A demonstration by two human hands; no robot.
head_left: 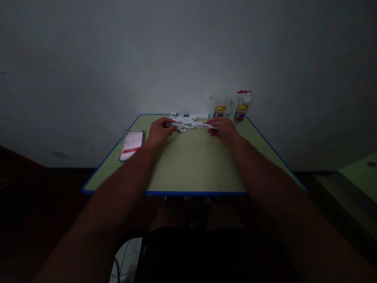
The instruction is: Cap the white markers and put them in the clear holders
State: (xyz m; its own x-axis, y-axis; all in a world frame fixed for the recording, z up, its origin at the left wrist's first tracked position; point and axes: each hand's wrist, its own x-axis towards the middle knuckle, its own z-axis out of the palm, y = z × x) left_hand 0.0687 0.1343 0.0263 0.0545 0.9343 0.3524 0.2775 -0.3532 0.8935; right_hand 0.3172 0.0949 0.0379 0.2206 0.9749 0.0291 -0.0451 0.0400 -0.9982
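Note:
In my right hand (223,129) is a white marker (203,125), held near one end and pointing left. Its narrow, dark-looking end reaches toward my left hand (160,131). The fingers of that hand pinch a small white piece with a light blue end, which looks like a marker cap (174,124). Cap and marker seem slightly apart, though the dim light blurs this. Several more white markers (202,116) lie in a loose pile just behind my hands, partly hidden by them.
A phone (132,144) with a lit screen lies at the table's left side. At the back right stand a clear pouch (220,106) and a second clear case (242,108) with colourful marker ends on top. The light table (194,169) has a blue edge and meets the wall.

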